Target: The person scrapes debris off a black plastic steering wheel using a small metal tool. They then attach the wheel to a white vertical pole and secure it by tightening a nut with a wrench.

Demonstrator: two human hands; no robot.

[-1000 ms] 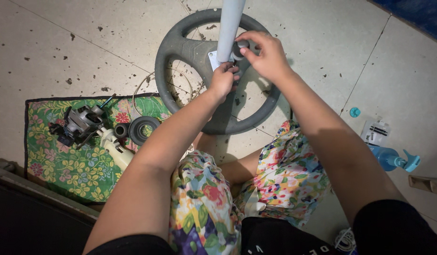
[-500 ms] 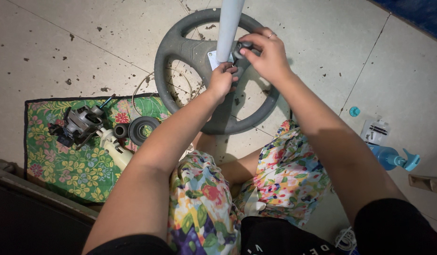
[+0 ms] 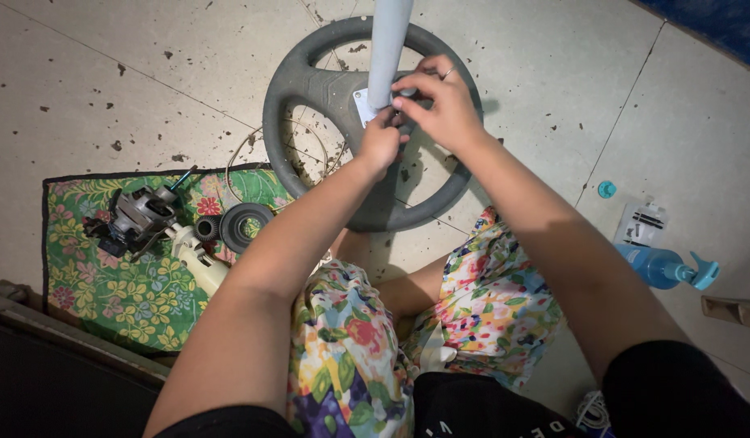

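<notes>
I sit on a pale tiled floor (image 3: 618, 105) speckled with dark bits, my knees in flowered cloth just below the view. At my left, a dark ledge (image 3: 58, 341) cuts off the lower corner, and beside it lies a green flowered mat (image 3: 107, 284). On the mat rest a small motor (image 3: 139, 215), a cream plastic part (image 3: 198, 264) and a dark round gear (image 3: 245, 225), all close together. At my right lies a blue spray bottle (image 3: 667, 269) on its side, with a small clear packet (image 3: 642, 225) just beyond it and a tiny blue cap (image 3: 607, 190) further out; bare tiles lie around them.

Ahead of my knees lies a grey wheel-shaped base (image 3: 310, 81) flat on the floor, a thin wire loop (image 3: 253, 150) beside its left edge. A pale grey pole (image 3: 384, 49) rises from its middle toward me. My left hand (image 3: 380, 139) is curled shut at the foot of the pole. My right hand (image 3: 441, 105) pinches at the same spot, fingers together; what they grip is hidden. The two hands touch.
</notes>
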